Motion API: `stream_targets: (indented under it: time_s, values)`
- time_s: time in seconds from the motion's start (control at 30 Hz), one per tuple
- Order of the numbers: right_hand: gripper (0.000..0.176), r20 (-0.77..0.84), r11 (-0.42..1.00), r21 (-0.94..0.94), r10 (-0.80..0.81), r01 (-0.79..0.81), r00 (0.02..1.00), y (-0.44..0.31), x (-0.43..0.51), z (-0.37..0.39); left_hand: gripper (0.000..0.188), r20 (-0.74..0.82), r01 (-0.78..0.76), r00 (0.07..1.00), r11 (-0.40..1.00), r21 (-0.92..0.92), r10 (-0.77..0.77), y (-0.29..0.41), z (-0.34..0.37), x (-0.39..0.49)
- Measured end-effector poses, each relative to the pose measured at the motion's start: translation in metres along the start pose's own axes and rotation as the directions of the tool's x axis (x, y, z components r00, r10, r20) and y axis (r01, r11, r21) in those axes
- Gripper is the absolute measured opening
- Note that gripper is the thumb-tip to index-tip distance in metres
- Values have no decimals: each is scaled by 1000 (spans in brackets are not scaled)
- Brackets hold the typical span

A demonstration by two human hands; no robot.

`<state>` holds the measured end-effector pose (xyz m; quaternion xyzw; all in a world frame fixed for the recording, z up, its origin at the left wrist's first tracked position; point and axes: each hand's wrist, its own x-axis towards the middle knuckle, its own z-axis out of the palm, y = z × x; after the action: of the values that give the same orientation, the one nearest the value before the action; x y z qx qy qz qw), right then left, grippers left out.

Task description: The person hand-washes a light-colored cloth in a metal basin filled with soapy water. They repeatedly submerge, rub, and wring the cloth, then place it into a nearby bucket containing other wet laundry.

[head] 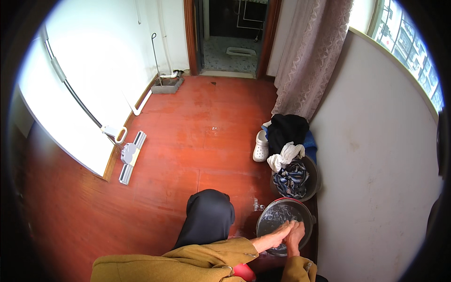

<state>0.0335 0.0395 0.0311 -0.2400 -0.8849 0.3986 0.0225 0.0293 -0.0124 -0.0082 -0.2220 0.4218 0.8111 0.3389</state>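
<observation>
A dark bucket (263, 235) of water with suds stands on the floor by the right wall. Over it my left hand (280, 232) and my right hand (295, 234) are pressed together, with their fingers meeting near the middle of the opening. Whether anything is between them is hidden. Just beyond stands a second dark bucket (314, 180), holding patterned dark cloth (291, 179) with white cloth (287, 156) at its far rim. Black cloth (287, 131) lies piled behind that.
A white clog (261, 146) sits left of the cloth pile, under a hanging curtain (310, 60). A sponge mop (130, 155) leans on the left wall. Farther off are a long-handled dustpan (166, 86) and a doorway to a room with a squat toilet (241, 51). My knee (209, 215) juts left of the bucket.
</observation>
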Motion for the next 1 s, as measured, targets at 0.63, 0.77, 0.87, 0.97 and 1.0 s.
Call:
stream_targets:
  time_s: [0.63,0.77,0.87,0.97,1.0]
  values:
    - [17,-125,753,657,64,34,990,18,39,-15,35,-195,-119,975,991,-65,104,50,1,-26]
    - [16,-178,770,638,137,8,974,1,28,-25,30,-128,-239,956,954,180,263,58,9,-34]
    - [19,-228,681,730,159,61,961,-12,19,-23,30,-92,-193,973,964,183,212,66,20,-43]
    - [24,-221,669,742,167,55,961,-12,23,-25,38,54,-102,994,974,201,93,75,29,-61]
    - [25,-282,654,748,159,113,946,-11,26,-26,40,100,-102,992,964,243,80,78,32,-67]
